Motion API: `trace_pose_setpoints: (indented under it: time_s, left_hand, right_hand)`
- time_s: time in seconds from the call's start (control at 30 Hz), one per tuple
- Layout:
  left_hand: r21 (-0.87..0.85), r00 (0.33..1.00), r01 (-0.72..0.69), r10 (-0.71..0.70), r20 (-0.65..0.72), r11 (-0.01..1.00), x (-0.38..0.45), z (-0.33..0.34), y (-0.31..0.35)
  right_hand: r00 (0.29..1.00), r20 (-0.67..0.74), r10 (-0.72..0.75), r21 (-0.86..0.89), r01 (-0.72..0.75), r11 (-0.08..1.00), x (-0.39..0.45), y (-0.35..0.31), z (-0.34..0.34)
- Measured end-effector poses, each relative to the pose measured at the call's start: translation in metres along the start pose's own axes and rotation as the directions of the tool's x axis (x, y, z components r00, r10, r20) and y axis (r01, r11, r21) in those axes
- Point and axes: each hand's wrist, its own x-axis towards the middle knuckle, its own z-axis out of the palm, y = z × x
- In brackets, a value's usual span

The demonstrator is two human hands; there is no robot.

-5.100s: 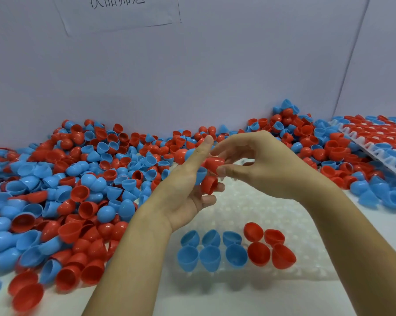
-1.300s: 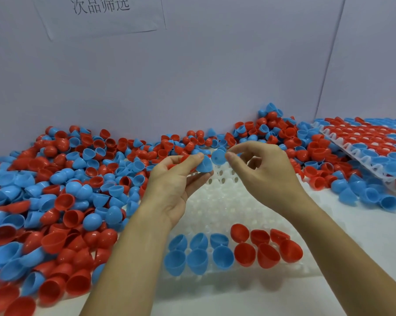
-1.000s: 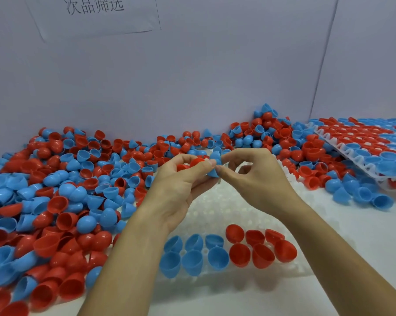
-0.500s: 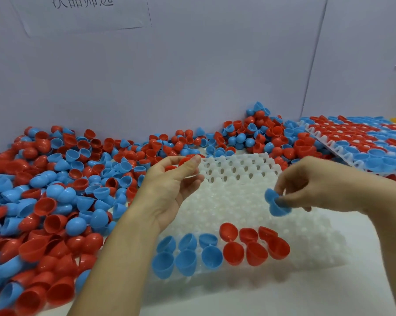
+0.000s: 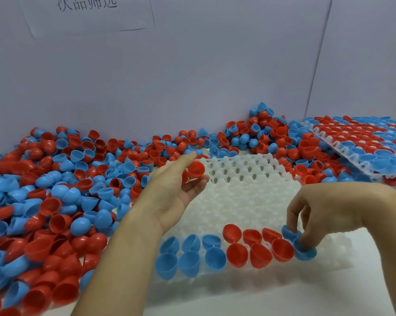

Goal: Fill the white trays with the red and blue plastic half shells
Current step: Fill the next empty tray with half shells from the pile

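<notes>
Blue half shell (image 5: 304, 250) now lowered onto tray (image 5: 249, 192) by right hand (image 5: 324, 213).

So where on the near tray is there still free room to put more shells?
The near tray is bare across its middle and back, between the two filled front rows and the loose pile by the wall. The right hand is at the front right end. Left of the tray, the heap is crowded.

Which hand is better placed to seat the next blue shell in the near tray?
Right. The right hand already pinches blue shells at the tray's near rows, beside the red shells. The left hand hovers farther back, holding red ones.
</notes>
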Motion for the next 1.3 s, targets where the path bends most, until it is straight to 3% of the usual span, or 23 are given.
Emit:
trace_pose_setpoints:
  time_s: [0.13,0.2,0.3,0.4,0.7,0.77,0.9,1.07,1.2,1.3]
  left_hand:
    - [-0.093,0.998,0.045,-0.04,0.054,0.995,-0.003,0.0,0.001]
    - [-0.101,0.998,0.038,-0.034,0.045,0.994,-0.004,0.002,0.001]
    - [-0.021,1.0,0.015,-0.014,0.026,1.0,-0.003,0.007,-0.001]
    - [0.096,0.999,-0.009,0.005,0.039,0.995,-0.003,0.01,-0.004]
    - [0.149,0.954,-0.052,0.005,0.299,0.988,-0.006,0.014,-0.006]
    - [0.139,0.956,-0.061,0.018,0.293,0.988,-0.005,0.013,-0.005]
    - [0.152,0.968,-0.128,0.09,0.235,0.98,-0.001,0.007,-0.007]
    - [0.124,0.965,-0.13,0.097,0.242,0.984,0.001,0.005,-0.009]
    - [0.122,0.978,-0.117,0.093,0.185,0.986,0.004,0.003,-0.01]
    - [0.087,0.987,-0.105,0.093,0.133,0.991,0.006,0.0,-0.01]
  right_hand:
    - [0.992,-0.033,-0.122,0.111,0.125,0.986,-0.011,0.005,-0.005]
    - [0.962,-0.149,-0.229,0.163,0.252,0.954,-0.012,0.002,-0.007]
    - [0.795,-0.49,-0.356,0.143,0.477,0.867,-0.007,-0.019,-0.004]
    - [0.599,-0.725,-0.341,0.165,0.631,0.758,0.001,-0.051,0.006]
    - [0.369,-0.909,-0.193,0.111,0.662,0.741,0.021,-0.091,0.032]
    - [0.377,-0.913,-0.154,0.139,0.645,0.752,0.023,-0.088,0.03]
    - [0.465,-0.87,-0.166,0.205,0.646,0.735,0.026,-0.079,0.025]
    - [0.493,-0.84,-0.228,0.22,0.693,0.687,0.021,-0.076,0.022]
    - [0.555,-0.782,-0.283,0.166,0.623,0.764,0.004,-0.05,0.006]
    - [0.645,-0.723,-0.248,0.141,0.489,0.861,-0.019,-0.016,-0.014]
